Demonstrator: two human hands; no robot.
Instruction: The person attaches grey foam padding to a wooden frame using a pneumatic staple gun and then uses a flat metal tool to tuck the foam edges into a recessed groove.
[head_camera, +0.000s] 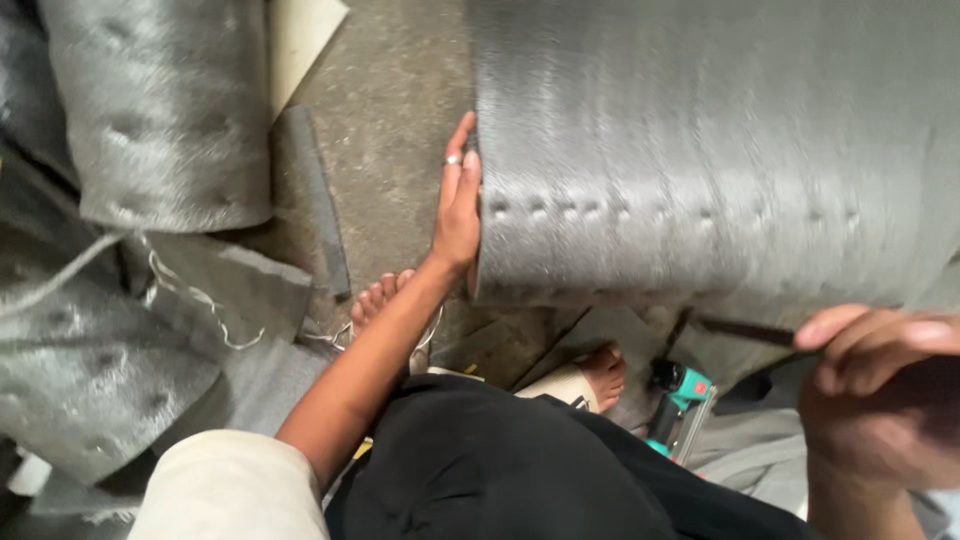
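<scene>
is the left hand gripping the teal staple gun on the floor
No: the left hand lies flat against the edge of the big grey tufted upholstered panel, while the teal staple gun lies untouched on the floor by the feet.

No packages, labels, signs or screens show here: only grey fabric-covered pieces, scraps and a tool lying on the bare concrete floor (400, 120).

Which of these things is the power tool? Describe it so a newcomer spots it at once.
Start at the large grey velvet upholstered panel with its row of tufted dimples. Drop below its lower edge to the floor, right of the bare foot. There lies the teal and black staple gun, the only brightly coloured thing among grey fabric.
</scene>
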